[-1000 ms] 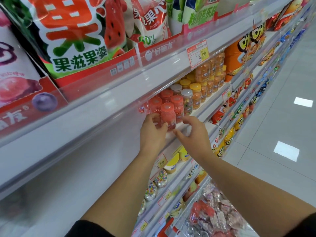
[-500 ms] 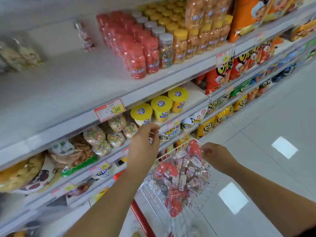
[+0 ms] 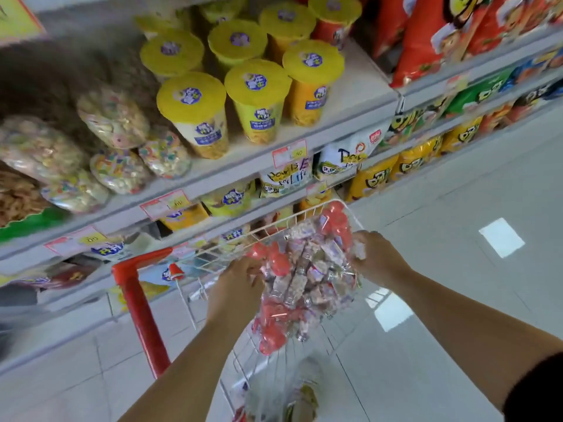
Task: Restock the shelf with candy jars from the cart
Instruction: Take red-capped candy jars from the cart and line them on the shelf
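Fingers (image 3: 251,264) of the left hand (image 3: 239,278) dip, curled, into the left side of the white wire cart basket (image 3: 275,224). The right hand (image 3: 377,257) curls over its right side. Clear plastic red-capped candy jars (image 3: 304,278) lie heaped inside, axes jumbled, equally near both hands. Blur and the heap hide whether either hand holds one.

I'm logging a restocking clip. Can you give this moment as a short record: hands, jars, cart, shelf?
left hand: in the cart, against the jars; grip unclear
right hand: on the heap's right side; grip unclear
jars: red-capped, heaped in the cart
cart: white wire basket, red frame, beside the shelf
shelf: holds yellow-lidded cups
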Action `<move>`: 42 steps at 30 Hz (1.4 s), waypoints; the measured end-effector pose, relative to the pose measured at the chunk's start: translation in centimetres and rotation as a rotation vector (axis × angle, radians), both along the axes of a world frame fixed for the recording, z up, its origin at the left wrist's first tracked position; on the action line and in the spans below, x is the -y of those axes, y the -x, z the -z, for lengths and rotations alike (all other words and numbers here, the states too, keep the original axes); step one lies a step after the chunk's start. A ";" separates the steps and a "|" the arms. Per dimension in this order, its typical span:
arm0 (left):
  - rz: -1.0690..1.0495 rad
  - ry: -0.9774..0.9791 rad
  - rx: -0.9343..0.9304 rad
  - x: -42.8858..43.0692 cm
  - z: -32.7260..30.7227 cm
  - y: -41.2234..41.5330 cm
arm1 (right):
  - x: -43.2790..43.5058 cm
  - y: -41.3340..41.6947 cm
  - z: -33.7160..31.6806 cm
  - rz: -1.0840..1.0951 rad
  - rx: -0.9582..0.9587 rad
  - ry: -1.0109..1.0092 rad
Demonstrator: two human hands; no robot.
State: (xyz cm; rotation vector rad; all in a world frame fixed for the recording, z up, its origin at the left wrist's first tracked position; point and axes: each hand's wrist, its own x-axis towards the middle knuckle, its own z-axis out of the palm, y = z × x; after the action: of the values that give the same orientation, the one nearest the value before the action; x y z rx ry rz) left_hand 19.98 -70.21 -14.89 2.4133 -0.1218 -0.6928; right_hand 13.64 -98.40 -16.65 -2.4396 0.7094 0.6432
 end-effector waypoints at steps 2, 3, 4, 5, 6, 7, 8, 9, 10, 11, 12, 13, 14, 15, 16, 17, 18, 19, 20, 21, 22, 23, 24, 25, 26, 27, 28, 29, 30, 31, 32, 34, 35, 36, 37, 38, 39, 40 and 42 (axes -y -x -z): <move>0.003 -0.036 -0.052 0.5 2.9 -0.5 | 0.5 -2.0 2.1 -0.021 0.033 0.017; 0.012 -0.058 -0.075 0.8 4.3 -0.7 | 0.6 -3.0 3.0 -0.033 0.059 0.016; 0.037 -0.097 -0.084 1.0 5.6 -0.8 | 0.6 -3.8 4.1 -0.059 0.086 0.023; 0.074 -0.154 -0.077 1.2 6.8 -0.9 | 0.7 -4.6 5.0 -0.099 0.098 0.055; 0.116 -0.211 -0.047 1.4 7.7 -1.1 | 0.6 -5.1 5.8 -0.143 0.093 0.111; 0.158 -0.252 0.005 1.5 8.4 -1.3 | 0.6 -5.4 6.4 -0.181 0.075 0.175; 0.202 -0.276 0.061 1.6 8.9 -1.6 | 0.6 -5.6 6.8 -0.207 0.060 0.226; 0.245 -0.292 0.107 1.7 9.5 -1.7 | 0.6 -5.6 7.1 -0.225 0.054 0.254; 0.288 -0.311 0.133 1.8 9.9 -2.0 | 0.5 -5.5 7.2 -0.236 0.065 0.265; 0.327 -0.334 0.135 1.9 10.4 -2.2 | 0.3 -5.3 7.3 -0.250 0.083 0.268; 0.363 -0.358 0.128 2.0 10.9 -2.4 | 0.0 -5.1 7.3 -0.274 0.114 0.275; 0.391 -0.374 0.116 2.2 11.3 -2.6 | -0.2 -4.7 7.3 -0.298 0.154 0.285; 0.411 -0.383 0.102 2.4 11.7 -2.7 | -0.4 -4.3 7.3 -0.318 0.190 0.289; 0.422 -0.389 0.084 2.8 12.1 -2.8 | -0.5 -3.8 7.2 -0.324 0.216 0.280; 0.429 -0.400 0.069 3.1 12.3 -2.8 | -0.6 -3.3 7.0 -0.313 0.234 0.260; 0.431 -0.414 0.065 3.5 12.6 -2.9 | -0.5 -2.7 6.8 -0.293 0.252 0.237; 0.426 -0.428 0.077 3.8 12.8 -2.9 | -0.5 -2.0 6.6 -0.260 0.281 0.213; 0.417 -0.442 0.093 4.0 12.9 -3.0 | -0.5 -1.3 6.4 -0.218 0.317 0.191; 0.412 -0.461 0.109 4.1 13.0 -3.1 | -0.4 -0.6 6.2 -0.178 0.353 0.174; 0.414 -0.486 0.123 4.2 13.0 -3.1 | -0.4 0.0 6.0 -0.150 0.381 0.164; 0.422 -0.517 0.133 4.2 13.0 -3.0 | -0.4 0.4 5.9 -0.133 0.397 0.158; 0.428 -0.545 0.135 4.3 13.1 -2.9 | -0.4 0.8 5.9 -0.122 0.405 0.153; 0.425 -0.565 0.126 4.5 13.0 -2.7 | -0.5 1.1 5.9 -0.113 0.406 0.147; 0.415 -0.578 0.113 4.7 12.9 -2.4 | -0.6 1.2 5.9 -0.106 0.407 0.141; 0.400 -0.588 0.090 5.0 12.9 -2.2 | -0.7 1.3 5.9 -0.100 0.411 0.135; 0.382 -0.592 0.061 5.1 13.0 -1.9 | -0.8 1.4 5.9 -0.094 0.415 0.130; 0.362 -0.591 0.024 5.2 13.1 -1.7 | -1.0 1.4 5.8 -0.086 0.420 0.126; 0.339 -0.587 -0.018 5.2 13.4 -1.6 | -1.1 1.4 5.8 -0.081 0.424 0.123; 0.312 -0.582 -0.065 5.1 13.7 -1.6 | -1.2 1.5 5.8 -0.076 0.428 0.121; 0.287 -0.573 -0.104 5.1 14.0 -1.6 | -1.2 1.5 5.7 -0.069 0.431 0.119; 0.266 -0.563 -0.129 5.1 14.3 -1.7 | -1.3 1.5 5.7 -0.059 0.434 0.117; 0.230 -0.547 -0.135 5.4 14.6 -1.9 | -1.5 1.6 5.8 -0.039 0.440 0.121; 0.208 -0.538 -0.135 5.7 14.6 -2.0 | -1.6 1.6 5.9 -0.034 0.442 0.123; 0.181 -0.531 -0.146 5.9 14.5 -2.2 | -1.7 1.7 6.0 -0.032 0.442 0.124; 0.156 -0.528 -0.166 6.2 14.6 -2.3 | -1.8 1.8 6.1 -0.032 0.442 0.125; 0.127 -0.529 -0.193 6.4 14.7 -2.4 | -1.9 1.9 6.3 -0.037 0.443 0.129; 0.098 -0.526 -0.218 6.7 14.8 -2.5 | -2.0 2.0 6.5 -0.042 0.441 0.135; 0.064 -0.509 -0.239 6.9 15.0 -2.6 | -2.2 2.1 6.6 -0.048 0.435 0.142; 0.010 -0.473 -0.273 7.1 14.9 -2.9 | -2.4 2.0 6.5 -0.058 0.419 0.154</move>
State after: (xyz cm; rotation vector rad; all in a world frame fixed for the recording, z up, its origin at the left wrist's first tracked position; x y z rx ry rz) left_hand 22.88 -77.34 -29.83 2.7253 0.1600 -1.1539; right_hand 11.67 -96.05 -23.17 -2.6229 0.5331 0.0867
